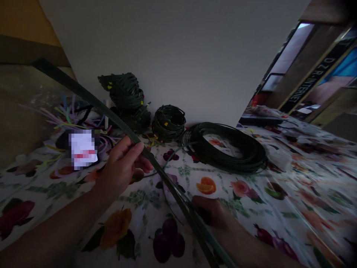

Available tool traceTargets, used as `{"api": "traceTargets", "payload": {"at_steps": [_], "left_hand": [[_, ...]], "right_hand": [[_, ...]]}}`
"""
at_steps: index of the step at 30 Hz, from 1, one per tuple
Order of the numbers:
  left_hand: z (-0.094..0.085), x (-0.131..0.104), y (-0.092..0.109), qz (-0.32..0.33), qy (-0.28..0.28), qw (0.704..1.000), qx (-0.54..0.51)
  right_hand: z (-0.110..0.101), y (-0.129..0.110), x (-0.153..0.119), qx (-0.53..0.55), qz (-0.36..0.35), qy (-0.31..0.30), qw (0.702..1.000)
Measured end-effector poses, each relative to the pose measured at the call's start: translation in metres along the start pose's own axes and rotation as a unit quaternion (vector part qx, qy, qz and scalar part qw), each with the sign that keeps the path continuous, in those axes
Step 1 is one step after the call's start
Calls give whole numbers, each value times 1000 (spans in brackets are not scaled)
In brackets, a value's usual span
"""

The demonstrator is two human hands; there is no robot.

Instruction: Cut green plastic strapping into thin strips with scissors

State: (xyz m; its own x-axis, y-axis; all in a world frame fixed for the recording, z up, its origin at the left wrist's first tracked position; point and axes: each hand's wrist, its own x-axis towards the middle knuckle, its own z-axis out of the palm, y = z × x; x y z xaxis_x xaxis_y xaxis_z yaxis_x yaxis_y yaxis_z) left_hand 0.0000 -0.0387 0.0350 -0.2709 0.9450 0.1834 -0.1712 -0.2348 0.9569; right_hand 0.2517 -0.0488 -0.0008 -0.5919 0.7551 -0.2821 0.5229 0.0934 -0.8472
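A long, flat dark green strip (111, 116) runs diagonally from the upper left to the bottom edge. My left hand (126, 160) pinches it near the middle, thumb on top and fingers beneath. Below that grip, the strip lies beside one or more narrower strands (206, 236). My right hand (213, 212) is at the lower right, next to these strands; it is dark and blurred, and its fingers are mostly hidden. A thin green strand curves over the cloth from the coil (251, 150) to the area between my hands.
Small woven green baskets (169, 123) and a taller woven piece (125, 91) stand by a pale upright panel (167, 44). Colourful thin strips (69, 111) and a blurred-out object (83, 149) lie at left. A fruit-patterned cloth (134, 219) covers the table; plastic-wrapped items (279, 156) are at right.
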Motion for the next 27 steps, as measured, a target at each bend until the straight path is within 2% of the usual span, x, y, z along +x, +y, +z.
{"api": "traceTargets", "payload": {"at_steps": [16, 22, 27], "left_hand": [[-2, 2, 2, 4, -3, 1000, 0], [5, -4, -1, -47, -32, 998, 16], [11, -8, -3, -60, -27, 998, 4]], "right_hand": [[5, 8, 2, -21, -5, -5, 1000], [2, 8, 2, -51, 1, -10, 999], [3, 3, 0, 11, 9, -25, 1000]]}}
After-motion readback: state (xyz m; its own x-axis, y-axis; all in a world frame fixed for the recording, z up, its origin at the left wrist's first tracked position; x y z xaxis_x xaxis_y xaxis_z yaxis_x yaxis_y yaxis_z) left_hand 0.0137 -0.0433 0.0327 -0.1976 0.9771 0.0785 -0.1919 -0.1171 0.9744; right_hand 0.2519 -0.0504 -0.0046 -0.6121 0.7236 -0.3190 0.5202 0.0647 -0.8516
